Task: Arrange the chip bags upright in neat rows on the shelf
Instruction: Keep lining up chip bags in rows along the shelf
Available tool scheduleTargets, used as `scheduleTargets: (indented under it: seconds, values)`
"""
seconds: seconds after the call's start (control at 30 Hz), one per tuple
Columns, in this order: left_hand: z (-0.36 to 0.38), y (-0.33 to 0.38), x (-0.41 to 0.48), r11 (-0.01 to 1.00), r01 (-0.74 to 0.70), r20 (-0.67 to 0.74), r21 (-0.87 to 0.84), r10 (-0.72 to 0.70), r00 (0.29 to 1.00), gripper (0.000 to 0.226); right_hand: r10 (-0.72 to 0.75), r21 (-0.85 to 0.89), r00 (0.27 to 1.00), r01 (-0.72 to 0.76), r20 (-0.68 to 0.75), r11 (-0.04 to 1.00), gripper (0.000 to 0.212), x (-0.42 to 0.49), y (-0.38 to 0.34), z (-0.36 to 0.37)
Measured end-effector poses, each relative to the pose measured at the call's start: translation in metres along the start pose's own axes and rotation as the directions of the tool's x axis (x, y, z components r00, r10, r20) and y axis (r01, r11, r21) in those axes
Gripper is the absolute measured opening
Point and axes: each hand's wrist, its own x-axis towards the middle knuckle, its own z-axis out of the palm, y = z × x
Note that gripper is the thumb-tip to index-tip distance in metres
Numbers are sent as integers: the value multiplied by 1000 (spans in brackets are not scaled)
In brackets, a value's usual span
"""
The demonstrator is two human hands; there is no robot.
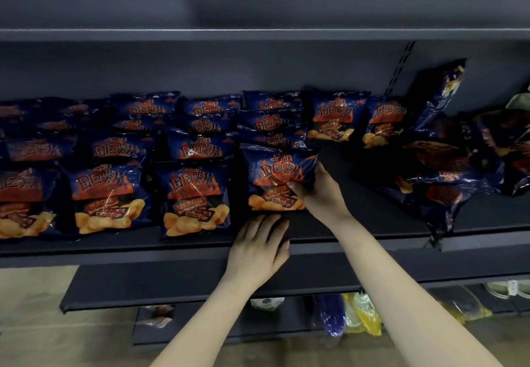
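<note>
The right hand [321, 191] is gripping the front chip bag [276, 178] by its right edge, thumb across the face and fingers curled behind, and is standing it upright at the head of the fourth row. At seven o'clock from that bag, the left hand [262, 247] is lying flat and relaxed on the shelf [358, 223] lip, fingers spread, grasping nothing and just short of the bag's bottom edge. Moving out toward nine o'clock, three finished rows [120, 165] are standing in file, fronts facing out, and behind the held bag more bags are stacking back toward twelve o'clock. Two further bags [355, 120] are standing at one o'clock against the back panel. Out at three o'clock a loose heap [447, 163] of bags is lying tumbled and tilted, waiting to be sorted. By the look of it, the job is sitting past halfway: the left is looking done, the right side is remaining.
</note>
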Motion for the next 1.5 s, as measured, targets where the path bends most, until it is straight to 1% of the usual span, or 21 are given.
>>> scheduleTargets:
  seconds: [0.13,0.2,0.23,0.27,0.3,0.37,0.43,0.5,0.6,0.67,0.77,0.83,0.9,1.0,1.1,1.2,1.33,1.37,1.4,1.47,1.5]
  values:
    - [1,1,0,1000,18,-9,-18,-18,1000,33,-5,-45,1000,5,-7,999,60,-4,4,2]
    - [1,0,-1,999,28,0,-25,-28,1000,33,2,10,1000,-2,-3,1000,79,-8,6,3]
    - [1,0,-1,999,31,6,-25,-31,999,33,12,47,1000,-12,-16,999,88,-12,7,5]
    - [0,1,-1,999,36,10,-25,-35,999,33,23,75,998,-19,-52,997,92,-18,9,8]
    - [0,1,-1,999,40,10,-28,-40,999,33,25,93,994,-15,-106,996,90,-24,12,11]
    - [-1,2,-1,998,47,4,-40,-47,999,31,-4,101,976,26,-219,995,76,-35,19,17]
    - [-1,1,-1,998,53,0,-37,-53,999,30,-32,87,963,58,-268,995,63,-40,24,19]
    - [0,2,-1,998,62,8,-25,-62,998,31,-50,87,967,74,-251,993,60,-38,25,16]
    - [-1,4,-2,992,112,20,-55,-111,994,33,-84,56,982,94,-171,994,63,-31,26,7]
    - [-3,5,-3,975,181,8,-132,-181,983,33,-79,71,989,89,-125,993,64,-27,28,-5]
    - [-10,16,1,913,282,-3,-295,-296,955,29,-64,148,983,90,-175,985,56,-23,32,-33]
    - [-14,29,12,907,260,-3,-331,-277,961,27,-71,166,972,110,-226,980,47,-20,30,-55]
    - [-15,45,31,898,219,-19,-381,-244,970,26,-111,166,964,153,-240,974,39,-17,26,-78]
    - [-13,71,69,845,183,-71,-502,-251,965,25,-184,142,952,223,-244,964,36,-14,21,-115]
    - [-7,100,106,822,133,-101,-554,-225,969,26,-246,98,923,285,-295,953,33,-11,23,-152]
    - [0,127,136,804,120,-66,-582,-194,979,31,-307,15,884,333,-353,943,31,-9,34,-187]
    - [11,155,160,795,142,28,-589,-156,987,44,-310,-107,854,293,-418,950,29,-5,57,-224]
    - [14,161,164,794,147,44,-589,-150,988,47,-320,-147,857,285,-404,947,30,-4,63,-232]
    - [18,167,168,794,150,55,-590,-146,988,49,-328,-183,875,279,-356,943,33,-4,69,-239]
    - [26,176,174,784,165,74,-598,-151,986,54,-295,-225,941,255,-165,940,45,-5,82,-248]
    - [30,180,177,776,182,92,-604,-158,983,57,-267,-238,962,245,-65,940,52,-6,89,-251]
